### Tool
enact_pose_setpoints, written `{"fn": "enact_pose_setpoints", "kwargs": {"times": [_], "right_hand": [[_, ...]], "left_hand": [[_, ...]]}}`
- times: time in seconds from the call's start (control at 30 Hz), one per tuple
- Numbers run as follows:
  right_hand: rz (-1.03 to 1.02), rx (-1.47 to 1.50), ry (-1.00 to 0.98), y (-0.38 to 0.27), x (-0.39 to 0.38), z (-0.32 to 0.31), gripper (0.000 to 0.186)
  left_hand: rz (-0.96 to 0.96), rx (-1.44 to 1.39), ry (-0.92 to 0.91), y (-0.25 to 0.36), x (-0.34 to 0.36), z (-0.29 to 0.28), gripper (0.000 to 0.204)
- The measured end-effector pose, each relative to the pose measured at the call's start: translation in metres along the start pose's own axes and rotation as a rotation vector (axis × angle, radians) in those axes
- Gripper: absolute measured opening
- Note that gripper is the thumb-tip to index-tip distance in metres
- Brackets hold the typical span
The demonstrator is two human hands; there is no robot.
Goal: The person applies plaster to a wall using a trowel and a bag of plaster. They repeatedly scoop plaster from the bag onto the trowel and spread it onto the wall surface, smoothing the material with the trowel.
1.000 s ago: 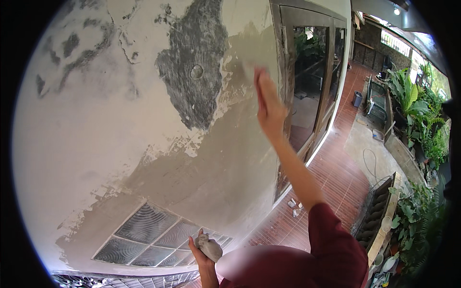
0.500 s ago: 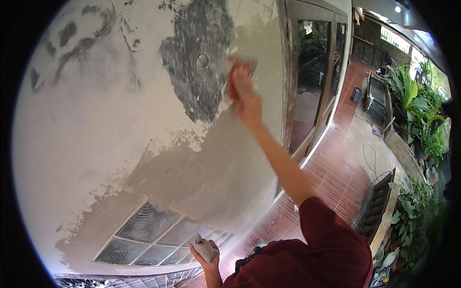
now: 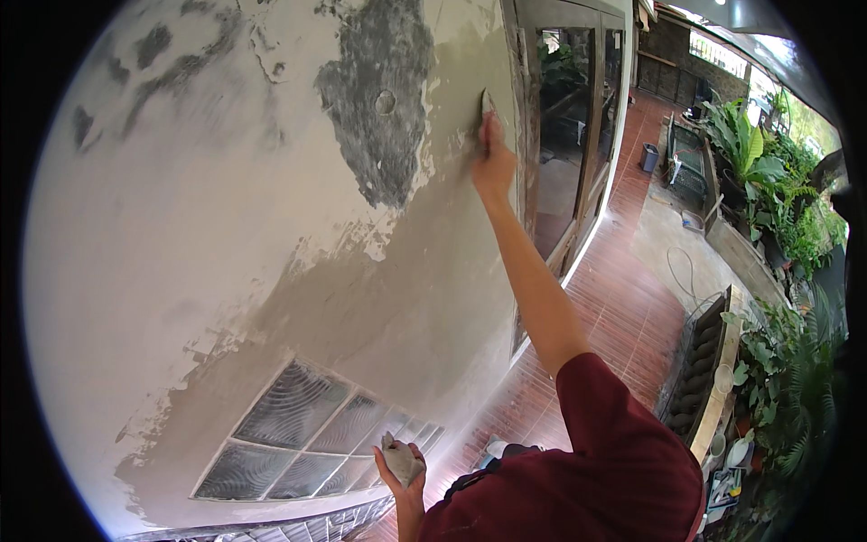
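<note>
Upper centre, the right hand (image 3: 494, 173) grips a red tool (image 3: 490, 123); overtilting could gouge the wall (image 3: 388, 298); lower centre, the left hand (image 3: 410, 497) cups a grey lump (image 3: 403, 462); slack fingers might drop it.

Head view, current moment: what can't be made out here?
All in the head view:
- Tool: its grip is mostly covered by the right hand.
- Grey lump: its underside is hidden by the left hand.
- Dark wall patch: its top is cut off by the upper edge.
- Items beside the planter: too small to identify.
</note>
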State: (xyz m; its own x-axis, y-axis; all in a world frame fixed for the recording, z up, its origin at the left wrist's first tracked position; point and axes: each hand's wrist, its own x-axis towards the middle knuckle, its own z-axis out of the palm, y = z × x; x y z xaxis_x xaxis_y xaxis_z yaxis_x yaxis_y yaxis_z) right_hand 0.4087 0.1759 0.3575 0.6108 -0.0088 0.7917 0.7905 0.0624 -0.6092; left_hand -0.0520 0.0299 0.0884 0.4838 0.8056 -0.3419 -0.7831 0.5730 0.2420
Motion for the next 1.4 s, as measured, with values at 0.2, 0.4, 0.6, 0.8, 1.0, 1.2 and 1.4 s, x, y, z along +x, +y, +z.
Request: {"fn": "enact_pose_setpoints", "kwargs": {"times": [0.2, 0.4, 0.6, 0.8, 1.0, 1.2, 1.4], "right_hand": [[-0.016, 0.109, -0.054, -0.079, -0.112, 0.018, 0.073], [-0.071, 0.296, -0.285, -0.167, -0.214, -0.066, 0.072], [0.126, 0.053, -0.042, -0.091, -0.13, -0.092, 0.07], [0.064, -0.102, 0.153, 0.022, 0.007, -0.052, 0.064], [-0.049, -0.112, -0.033, 0.067, 0.033, -0.003, 0.065], [0.033, -0.069, -0.107, 0.001, -0.053, 0.016, 0.073], [-0.081, 0.244, -0.368, -0.123, -0.184, -0.071, 0.071]], "left_hand": [[0.009, -0.008, 0.044, 0.015, -0.01, -0.02, 0.033], [-0.053, -0.011, -0.049, 0.019, -0.005, -0.022, 0.035], [-0.083, -0.091, -0.117, 0.014, -0.004, -0.032, 0.039], [-0.05, -0.082, -0.088, 0.008, -0.012, -0.042, 0.037], [-0.055, -0.131, -0.044, 0.003, -0.002, -0.038, 0.033], [-0.033, -0.126, -0.099, -0.001, 0.012, -0.04, 0.033], [-0.166, -0.096, -0.148, -0.008, 0.02, -0.03, 0.039]]}}
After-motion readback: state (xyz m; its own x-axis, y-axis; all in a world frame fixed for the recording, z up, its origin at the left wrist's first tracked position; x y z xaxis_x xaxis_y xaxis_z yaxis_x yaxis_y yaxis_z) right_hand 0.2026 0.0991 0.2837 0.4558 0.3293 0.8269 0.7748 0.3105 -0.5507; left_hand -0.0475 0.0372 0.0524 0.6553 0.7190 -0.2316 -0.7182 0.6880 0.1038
